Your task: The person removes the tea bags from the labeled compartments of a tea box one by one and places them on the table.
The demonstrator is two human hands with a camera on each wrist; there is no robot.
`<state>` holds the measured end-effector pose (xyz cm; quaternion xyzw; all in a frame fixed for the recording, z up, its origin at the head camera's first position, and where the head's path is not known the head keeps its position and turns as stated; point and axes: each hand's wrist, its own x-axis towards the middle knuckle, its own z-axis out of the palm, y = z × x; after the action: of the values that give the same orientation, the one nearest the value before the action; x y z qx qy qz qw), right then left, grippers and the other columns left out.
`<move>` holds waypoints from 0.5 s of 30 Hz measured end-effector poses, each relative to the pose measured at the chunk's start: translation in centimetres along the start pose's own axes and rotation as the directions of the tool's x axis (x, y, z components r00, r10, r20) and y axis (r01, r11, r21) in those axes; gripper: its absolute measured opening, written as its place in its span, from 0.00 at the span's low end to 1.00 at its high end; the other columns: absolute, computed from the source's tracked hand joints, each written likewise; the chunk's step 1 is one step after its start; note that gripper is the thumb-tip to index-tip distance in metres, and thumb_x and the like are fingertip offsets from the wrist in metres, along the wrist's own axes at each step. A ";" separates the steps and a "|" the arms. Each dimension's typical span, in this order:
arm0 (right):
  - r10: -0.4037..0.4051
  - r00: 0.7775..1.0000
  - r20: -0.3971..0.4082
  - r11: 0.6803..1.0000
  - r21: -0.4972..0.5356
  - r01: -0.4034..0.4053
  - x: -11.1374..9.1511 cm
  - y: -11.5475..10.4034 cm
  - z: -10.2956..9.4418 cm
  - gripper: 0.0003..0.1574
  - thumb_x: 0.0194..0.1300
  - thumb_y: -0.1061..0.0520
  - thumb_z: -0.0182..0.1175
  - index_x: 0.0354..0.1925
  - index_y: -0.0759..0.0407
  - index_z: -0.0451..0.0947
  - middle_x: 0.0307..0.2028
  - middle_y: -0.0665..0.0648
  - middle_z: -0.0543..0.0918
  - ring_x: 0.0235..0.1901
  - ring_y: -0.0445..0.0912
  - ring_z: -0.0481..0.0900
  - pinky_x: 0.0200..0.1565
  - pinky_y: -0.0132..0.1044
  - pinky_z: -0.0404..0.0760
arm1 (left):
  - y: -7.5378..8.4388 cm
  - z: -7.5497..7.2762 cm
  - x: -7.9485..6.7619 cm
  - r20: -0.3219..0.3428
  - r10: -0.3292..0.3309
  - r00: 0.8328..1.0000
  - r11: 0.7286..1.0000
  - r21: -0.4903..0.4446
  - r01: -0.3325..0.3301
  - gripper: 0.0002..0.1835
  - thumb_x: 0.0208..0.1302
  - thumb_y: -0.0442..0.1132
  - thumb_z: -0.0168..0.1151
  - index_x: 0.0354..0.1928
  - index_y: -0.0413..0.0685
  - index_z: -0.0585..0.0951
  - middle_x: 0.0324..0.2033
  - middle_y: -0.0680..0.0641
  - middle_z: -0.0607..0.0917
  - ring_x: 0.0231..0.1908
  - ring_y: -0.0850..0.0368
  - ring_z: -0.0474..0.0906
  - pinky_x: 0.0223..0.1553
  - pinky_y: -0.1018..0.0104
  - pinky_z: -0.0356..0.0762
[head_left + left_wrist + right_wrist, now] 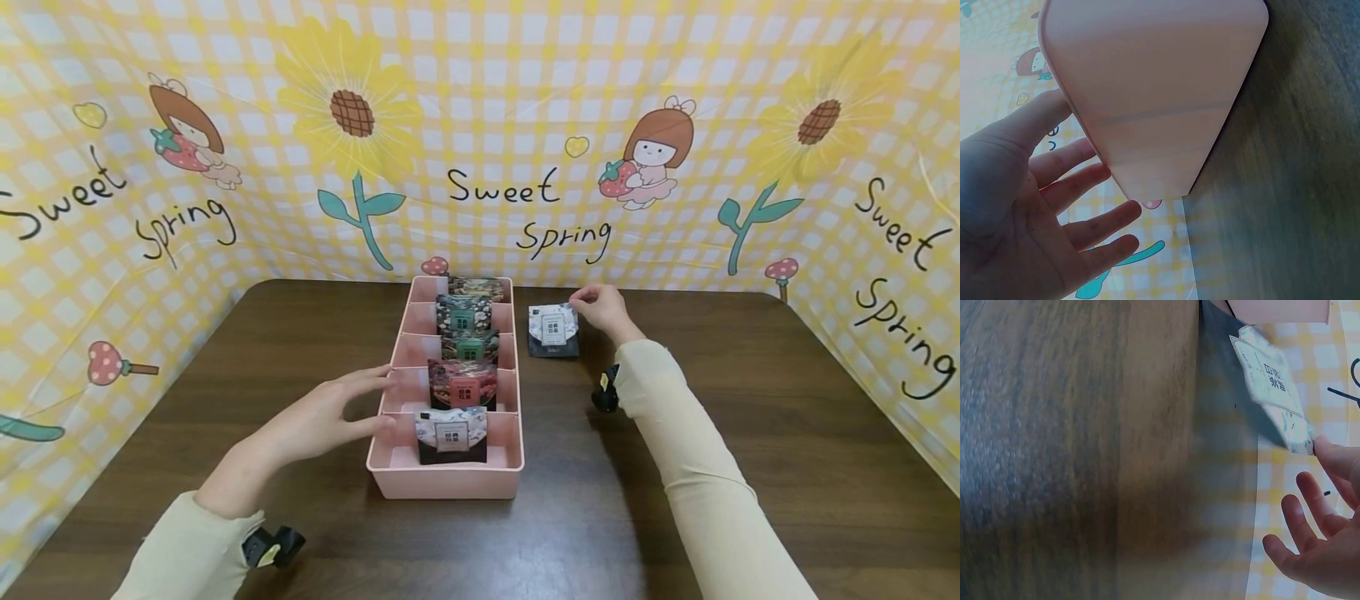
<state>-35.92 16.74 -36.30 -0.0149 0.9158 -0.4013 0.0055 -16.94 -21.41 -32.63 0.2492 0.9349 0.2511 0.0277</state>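
Note:
My right hand [606, 312] pinches the upper right corner of a white and dark tea sachet [553, 331] beside the pink box's far right side. In the right wrist view, thumb and index finger meet on the corner of the sachet [1272, 384], while the other fingers [1300, 525] spread loosely. My left hand [315, 421] touches the left rim of the pink divided box [446, 485] with extended fingers. The left wrist view shows its fingertips along the edge of the box [1160, 81]. A similar white sachet [452, 435] stands in the nearest compartment.
Behind it in the box are a red sachet [462, 385], a green one [470, 346], a dark floral one [462, 315] and another [476, 288] in the farthest compartment. The brown table [750, 467] meets a yellow checked cloth [495, 100] on three sides.

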 end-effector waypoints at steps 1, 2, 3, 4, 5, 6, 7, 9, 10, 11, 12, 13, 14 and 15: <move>-0.003 1.000 0.005 1.000 0.005 0.003 0.0 0.1 0.0 0.17 0.67 0.54 0.54 0.46 0.66 0.77 0.49 0.66 0.79 0.49 0.55 0.74 0.51 0.45 0.74 | 0.0 0.0 0.0 -0.001 0.001 1.000 1.000 0.001 -0.001 0.29 0.60 0.49 0.63 0.60 0.41 0.73 0.64 0.36 0.70 0.64 0.39 0.66 0.62 0.43 0.65; -0.008 1.000 0.012 1.000 0.007 0.008 0.0 0.1 0.0 0.17 0.67 0.54 0.54 0.47 0.66 0.77 0.50 0.66 0.79 0.50 0.56 0.74 0.52 0.46 0.74 | 0.0 0.1 0.0 -0.002 0.002 1.000 1.000 0.002 -0.002 0.29 0.60 0.49 0.63 0.60 0.41 0.73 0.64 0.36 0.70 0.64 0.39 0.66 0.62 0.43 0.65; -0.012 1.000 0.019 1.000 0.011 0.011 0.0 0.1 -0.1 0.18 0.67 0.54 0.54 0.47 0.66 0.77 0.50 0.66 0.78 0.50 0.56 0.74 0.52 0.46 0.74 | -0.1 0.1 0.0 -0.003 0.002 1.000 1.000 0.004 -0.002 0.29 0.60 0.49 0.63 0.60 0.41 0.73 0.64 0.36 0.70 0.64 0.39 0.66 0.62 0.43 0.65; -0.017 1.000 0.027 1.000 0.014 0.016 0.0 0.1 -0.1 0.18 0.67 0.54 0.54 0.48 0.66 0.77 0.51 0.67 0.78 0.51 0.56 0.74 0.52 0.46 0.75 | -0.1 0.1 0.0 -0.004 0.003 1.000 1.000 0.004 -0.003 0.29 0.60 0.49 0.63 0.60 0.41 0.73 0.64 0.36 0.70 0.64 0.39 0.66 0.62 0.43 0.65; -0.018 0.999 0.033 1.000 0.021 0.018 0.0 0.1 -0.1 0.18 0.67 0.54 0.54 0.48 0.66 0.77 0.51 0.67 0.78 0.51 0.56 0.74 0.51 0.45 0.75 | -0.1 0.1 0.0 -0.005 0.005 1.000 1.000 0.005 -0.005 0.29 0.60 0.48 0.63 0.60 0.41 0.73 0.64 0.37 0.70 0.63 0.39 0.66 0.61 0.43 0.65; -0.020 0.999 0.039 1.000 0.025 0.019 0.0 0.1 -0.2 0.19 0.67 0.54 0.54 0.49 0.66 0.77 0.51 0.67 0.78 0.51 0.56 0.74 0.51 0.45 0.75 | -0.1 0.2 0.0 -0.006 0.005 1.000 1.000 0.004 -0.005 0.29 0.60 0.48 0.63 0.60 0.41 0.74 0.64 0.37 0.70 0.63 0.39 0.66 0.61 0.43 0.65; -0.024 0.999 0.042 1.000 0.021 0.023 0.0 0.1 -0.3 0.19 0.67 0.54 0.54 0.49 0.66 0.76 0.52 0.67 0.77 0.51 0.56 0.74 0.51 0.44 0.75 | -0.1 0.2 0.0 -0.007 0.006 1.000 1.000 0.004 -0.006 0.29 0.60 0.49 0.63 0.59 0.41 0.74 0.64 0.37 0.70 0.63 0.39 0.66 0.61 0.43 0.65; -0.027 0.999 0.047 0.999 0.023 0.026 -0.1 0.0 -0.5 0.19 0.67 0.54 0.54 0.50 0.66 0.76 0.52 0.67 0.77 0.51 0.56 0.74 0.51 0.44 0.75 | -0.1 0.1 0.0 -0.005 0.002 1.000 1.000 0.002 -0.002 0.29 0.60 0.49 0.63 0.60 0.42 0.73 0.64 0.37 0.70 0.64 0.39 0.66 0.62 0.43 0.65; -0.029 0.998 0.048 0.999 0.024 0.028 -0.2 0.0 -0.6 0.19 0.67 0.54 0.54 0.50 0.66 0.76 0.52 0.67 0.77 0.51 0.56 0.74 0.51 0.44 0.74 | -0.1 0.1 0.0 -0.004 0.001 1.000 1.000 0.001 -0.001 0.29 0.60 0.50 0.63 0.60 0.42 0.73 0.64 0.37 0.70 0.64 0.39 0.66 0.62 0.43 0.65; -0.032 0.998 0.049 0.999 0.025 0.030 -0.2 -0.1 -0.8 0.19 0.67 0.54 0.54 0.50 0.66 0.76 0.52 0.67 0.77 0.51 0.56 0.74 0.52 0.45 0.74 | 0.0 0.1 0.0 -0.002 -0.001 1.000 1.000 0.001 0.001 0.29 0.60 0.50 0.63 0.60 0.42 0.73 0.64 0.37 0.70 0.64 0.39 0.66 0.62 0.43 0.65; -0.037 0.998 0.054 0.999 0.021 0.035 -0.3 -0.1 -0.9 0.20 0.67 0.53 0.54 0.50 0.66 0.76 0.52 0.67 0.77 0.52 0.56 0.74 0.53 0.45 0.74 | 0.0 0.1 0.0 -0.001 -0.004 1.000 1.000 0.000 0.004 0.30 0.60 0.50 0.62 0.60 0.42 0.73 0.64 0.37 0.70 0.64 0.39 0.66 0.62 0.43 0.65; -0.041 0.998 0.057 0.999 0.020 0.040 -0.3 -0.2 -1.0 0.20 0.67 0.53 0.54 0.50 0.66 0.76 0.52 0.67 0.77 0.52 0.56 0.73 0.53 0.46 0.74 | 0.0 0.1 -0.1 0.000 -0.004 1.000 1.000 0.000 0.004 0.30 0.60 0.51 0.62 0.60 0.42 0.73 0.64 0.37 0.70 0.64 0.39 0.66 0.62 0.43 0.65; -0.044 0.997 0.060 0.999 0.019 0.042 -0.4 -0.3 -1.2 0.20 0.67 0.53 0.54 0.50 0.66 0.76 0.52 0.66 0.77 0.52 0.56 0.73 0.54 0.46 0.74 | 0.0 0.0 -0.1 0.001 -0.004 1.000 1.000 0.000 0.004 0.29 0.60 0.51 0.62 0.60 0.42 0.73 0.64 0.37 0.70 0.64 0.39 0.66 0.62 0.43 0.65; -0.044 0.997 0.064 0.999 0.017 0.043 -0.5 -0.4 -1.3 0.20 0.68 0.53 0.54 0.50 0.66 0.76 0.52 0.66 0.77 0.53 0.56 0.73 0.55 0.47 0.73 | 0.0 0.0 -0.1 0.000 -0.002 1.000 1.000 0.001 0.002 0.29 0.60 0.50 0.62 0.60 0.42 0.73 0.64 0.37 0.70 0.64 0.39 0.66 0.62 0.43 0.65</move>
<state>-35.46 17.48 -35.15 -0.0476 0.9115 -0.4076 0.0266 -16.87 -21.46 -32.68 0.2481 0.9353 0.2506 0.0282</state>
